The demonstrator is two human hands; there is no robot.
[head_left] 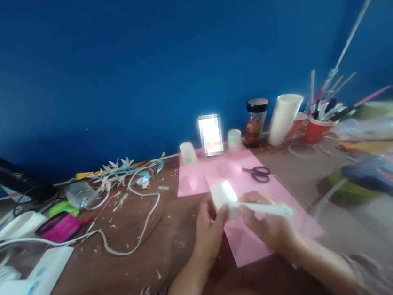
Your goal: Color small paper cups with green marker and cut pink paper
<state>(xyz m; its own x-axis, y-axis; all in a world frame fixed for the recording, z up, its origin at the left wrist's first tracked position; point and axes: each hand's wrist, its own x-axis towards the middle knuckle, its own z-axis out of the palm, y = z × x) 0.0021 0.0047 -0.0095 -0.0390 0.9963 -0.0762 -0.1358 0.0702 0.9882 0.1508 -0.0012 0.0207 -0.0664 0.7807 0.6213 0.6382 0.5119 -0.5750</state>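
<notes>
My left hand point(209, 226) grips a small white paper cup point(220, 201), with thumb and fingers around its near side. In my right hand point(269, 222) is a white marker with a green end point(267, 208); its other end meets the cup, though the contact point is blurred. Both hands are over a pink sheet of paper point(246, 246). Black-handled scissors point(258, 173) lie on the pink paper beyond my right hand. Farther back are two white cups, one at left point(187, 153) and one at right point(234, 140), each with a green patch.
A bright blurred-out rectangle point(211, 135) stands between the cups. Along the blue wall are a dark-lidded jar point(257, 121), stacked white cups point(285, 118) and a red cup of pens point(318, 129). At left are a white cable point(148, 219), tape rolls point(58, 227) and a power strip point(51, 273).
</notes>
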